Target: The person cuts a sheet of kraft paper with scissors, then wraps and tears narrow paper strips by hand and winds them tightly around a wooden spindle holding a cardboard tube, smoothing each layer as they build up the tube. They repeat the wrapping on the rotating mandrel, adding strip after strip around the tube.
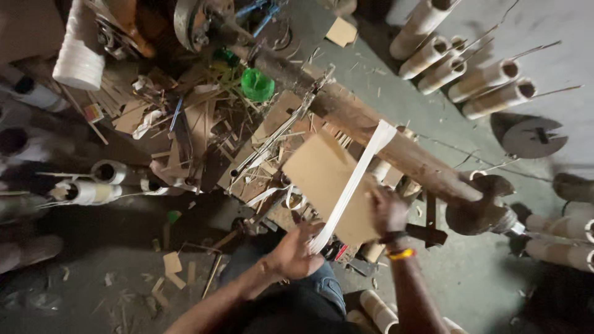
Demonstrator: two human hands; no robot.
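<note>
My left hand grips the near end of a long white strip. The strip runs up and away over a flat brown cardboard sheet to a thick wooden log. My right hand holds the right edge of the cardboard sheet; a dark band and a yellow band circle that wrist. Both hands are over my lap, above my blue trousers.
Wood scraps, sticks and cardboard bits litter the floor at left centre. A green plastic cup lies near the log's far end. Several cardboard tubes lie at upper right, more at lower right. A white spool stands upper left.
</note>
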